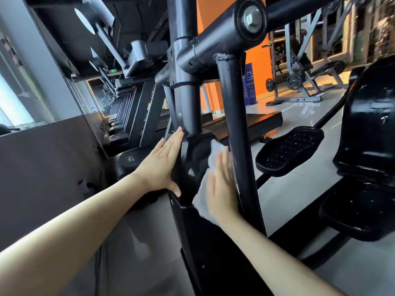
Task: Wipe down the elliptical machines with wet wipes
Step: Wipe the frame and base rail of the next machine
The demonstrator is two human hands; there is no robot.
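**Two flat palms on the elliptical's front shroud, wipe under the right one**

The right hand (pixel 221 186) lies flat, fingers straight and close together, pressing a white wet wipe (pixel 202 201) against the glossy black shroud (pixel 192 167) of the elliptical machine (pixel 213 263). Nothing is curled or pinched: the wipe is held only by the palm's pressure. Crumpled corners of it stick out beyond the fingertips and below the heel of the hand. The hand and the wipe are a little blurred.

Across the shroud from it, the left hand (pixel 162 165) is just as open. Its fingers are straight and together, pointing up along the shroud's left edge, and the thumb is spread wide with its tip touching the lower edge. It holds nothing. The two hands sit on either side of the same narrow panel, near each other but apart.

Just above both sets of fingertips, the grey centre post (pixel 186 99) rises out of the shroud. Touching the outer edge of the right hand is the black swing bar (pixel 237 124), which runs up to a big pivot bolt (pixel 252 18). Beyond that bar, further to the right, is a studded foot pedal (pixel 288 148), with a second pedal (pixel 359 210) lower and nearer.

Out past the left hand, a row of treadmills (pixel 136 116) runs along a windowed wall (pixel 12 103). Far beyond the right hand stand an orange wall (pixel 256 60) and a weight rack (pixel 299 82) on the pale floor (pixel 288 189).
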